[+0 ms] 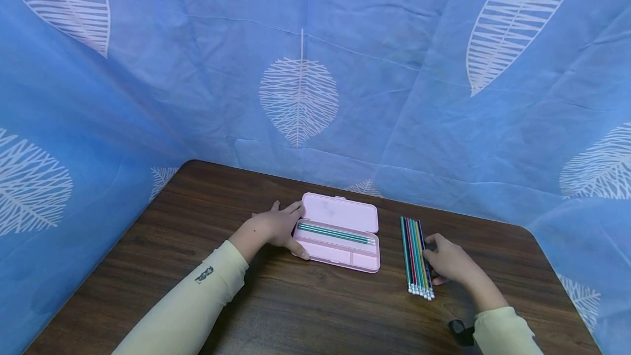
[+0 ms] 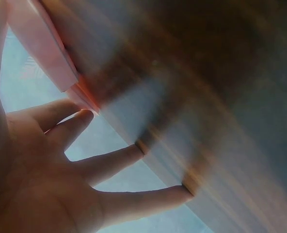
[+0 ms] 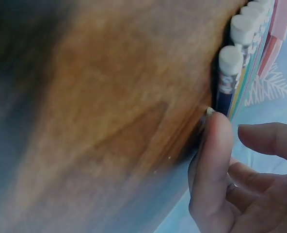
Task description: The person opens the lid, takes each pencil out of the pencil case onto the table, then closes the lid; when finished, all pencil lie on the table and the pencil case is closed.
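Note:
A pink pencil case lies with its lid folded back, and a few green pencils rest in its long compartment. At its left end is my left hand, fingers spread, with the thumb by the front corner and fingertips by the lid. The left wrist view shows these fingers nearly straight. To the right of the case, several pencils lie side by side, white erasers toward me. My right hand is at their right edge; its thumb is beside the dark blue pencil, a gap showing between thumb and index finger.
Both things lie on a dark brown wooden table. A blue cloth with white leaf patterns hangs behind it and at the sides. A black band is at my right wrist.

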